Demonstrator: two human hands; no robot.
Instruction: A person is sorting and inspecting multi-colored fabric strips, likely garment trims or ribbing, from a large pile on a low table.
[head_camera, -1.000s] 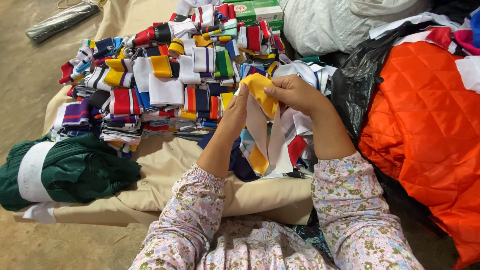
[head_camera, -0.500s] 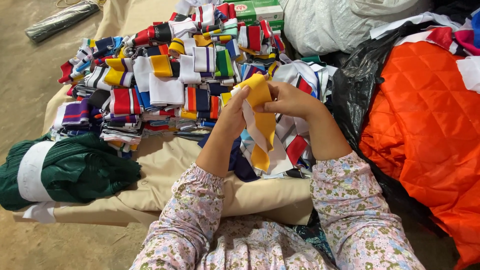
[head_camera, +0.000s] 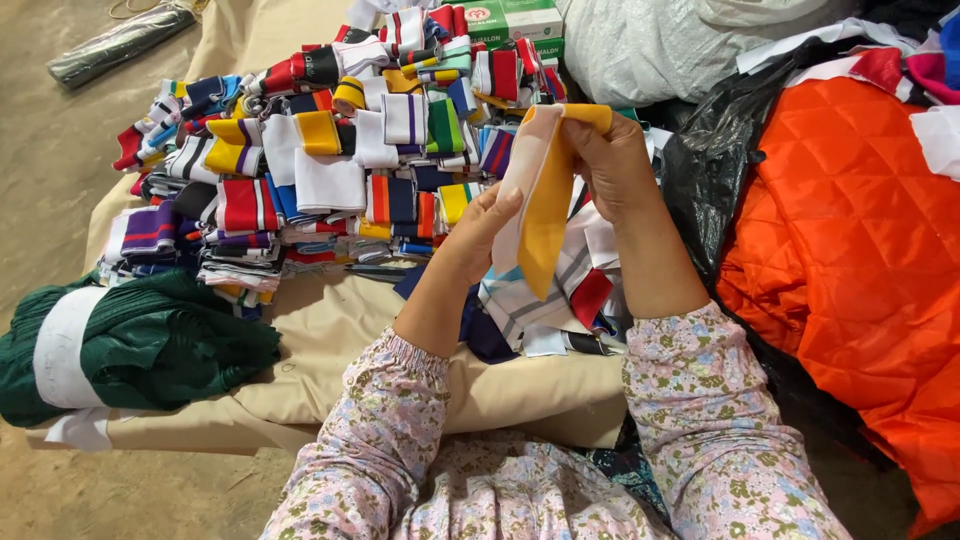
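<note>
Yellow-and-white knit strip (head_camera: 545, 200): we judge it soft, light, limp; right hand (head_camera: 615, 165) pinches its top fold, left hand (head_camera: 487, 228) apparently grips mid-length.

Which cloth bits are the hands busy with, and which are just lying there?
In hand:
- yellow and white knit strip, pinched by the left hand and right hand
- pile of folded striped knit bands

Lying about:
- green ribbed fabric bundle
- orange quilted cloth
- black plastic bag
</note>
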